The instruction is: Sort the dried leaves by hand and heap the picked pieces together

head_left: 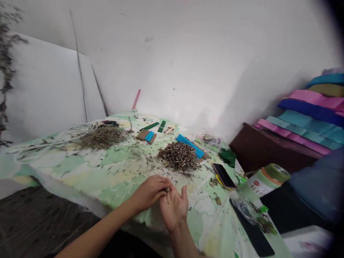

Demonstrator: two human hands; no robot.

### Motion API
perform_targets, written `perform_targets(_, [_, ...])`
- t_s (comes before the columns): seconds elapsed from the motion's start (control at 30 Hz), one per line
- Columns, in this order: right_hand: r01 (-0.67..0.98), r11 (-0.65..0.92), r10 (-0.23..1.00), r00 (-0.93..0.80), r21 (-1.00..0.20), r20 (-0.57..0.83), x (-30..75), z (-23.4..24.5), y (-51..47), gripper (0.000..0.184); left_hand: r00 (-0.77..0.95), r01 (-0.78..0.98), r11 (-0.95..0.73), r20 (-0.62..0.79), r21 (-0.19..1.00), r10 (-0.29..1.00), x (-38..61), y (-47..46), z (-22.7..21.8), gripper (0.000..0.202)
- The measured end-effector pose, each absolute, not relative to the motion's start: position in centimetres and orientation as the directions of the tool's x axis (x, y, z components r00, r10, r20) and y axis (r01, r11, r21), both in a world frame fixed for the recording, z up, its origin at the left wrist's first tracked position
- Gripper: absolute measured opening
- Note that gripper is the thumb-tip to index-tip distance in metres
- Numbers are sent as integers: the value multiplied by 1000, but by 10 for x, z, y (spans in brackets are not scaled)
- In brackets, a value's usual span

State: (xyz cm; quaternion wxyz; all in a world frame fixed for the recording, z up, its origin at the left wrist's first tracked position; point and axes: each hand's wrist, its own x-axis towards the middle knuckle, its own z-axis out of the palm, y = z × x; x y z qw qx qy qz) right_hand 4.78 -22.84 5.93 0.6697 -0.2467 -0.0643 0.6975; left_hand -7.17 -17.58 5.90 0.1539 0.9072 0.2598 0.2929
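My left hand reaches across from the left, its fingers curled together over the fingertips of my right hand. Small dark bits of dried leaf show between the left fingers and the right palm. My right hand lies palm up, with the thumb held away and a few dark specks on the palm. Just beyond both hands is a heap of dried leaves on the patterned green tablecloth.
A heap of thin dry stems and a white cable lie at the left. Blue and brown rolls sit behind. On the right are a phone, yellow-handled scissors, a bottle and stacked coloured pads.
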Motion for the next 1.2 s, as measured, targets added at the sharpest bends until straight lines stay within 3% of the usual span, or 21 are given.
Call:
perform_targets(0.23, [-875,-144,945,17,-462,-328,48,56,-225,61,578,488,-739,462,464,673,-103,-149,54,24])
perform_targets(0.47, [-845,-73,952,99,-529,-289,74,37,-226,58,311,757,-432,310,491,898,-189,-32,39,36])
perform_targets(0.63, [-842,-13,953,154,-540,-263,90,30,-225,56,258,806,-333,217,489,942,-216,2,41,39])
perform_targets(0.83, [-844,84,928,259,-529,-266,103,11,-225,48,120,851,-257,307,458,944,-210,13,57,54])
perform_targets(0.97, [-846,140,918,306,-515,-252,105,3,-230,44,242,826,-387,361,410,901,-175,-19,36,57])
perform_targets(1.03, [-853,140,914,307,-503,-266,106,3,-234,44,409,777,-511,324,367,853,-158,-42,19,52])
perform_targets(1.1, [-857,135,912,304,-497,-275,107,4,-237,43,598,727,-641,233,246,767,-146,-60,5,55])
perform_targets(1.2, [-853,128,910,304,-506,-282,110,4,-240,43,676,706,-695,159,140,719,-139,-72,-3,60])
